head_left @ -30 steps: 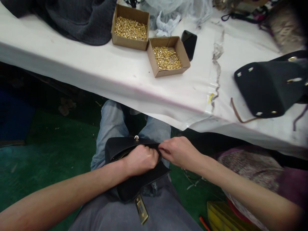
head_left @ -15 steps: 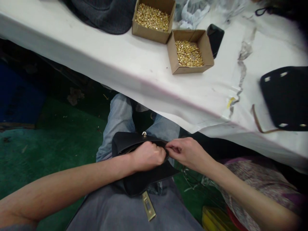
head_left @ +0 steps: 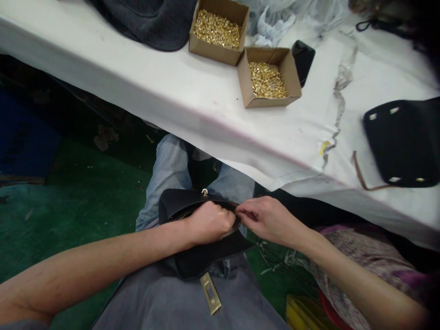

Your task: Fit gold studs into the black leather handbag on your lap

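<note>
A black bag (head_left: pixel 178 199) rests on my lap with its mouth open, a small metal clasp (head_left: pixel 205 193) on its far edge. Its flap hangs toward me and carries a gold plate (head_left: pixel 211 294) with a slot. My left hand (head_left: pixel 212 222) reaches into the mouth, fingers curled down; what its fingertips hold is hidden. At the bag's right end my right hand (head_left: pixel 258 216) pinches with thumb and forefinger close to the rim; anything between the fingertips is too small to name.
Above the lap runs a white-covered table (head_left: pixel 165 91) with two cardboard boxes (head_left: pixel 270 102) of gold pieces, a dark cap (head_left: pixel 151 27) and a black panel (head_left: pixel 402 142). A yellow container (head_left: pixel 302 314) stands low at right.
The view has shifted slightly, so the table items sit a little further left. Both hands keep nearly the same place and pose at the bag.
</note>
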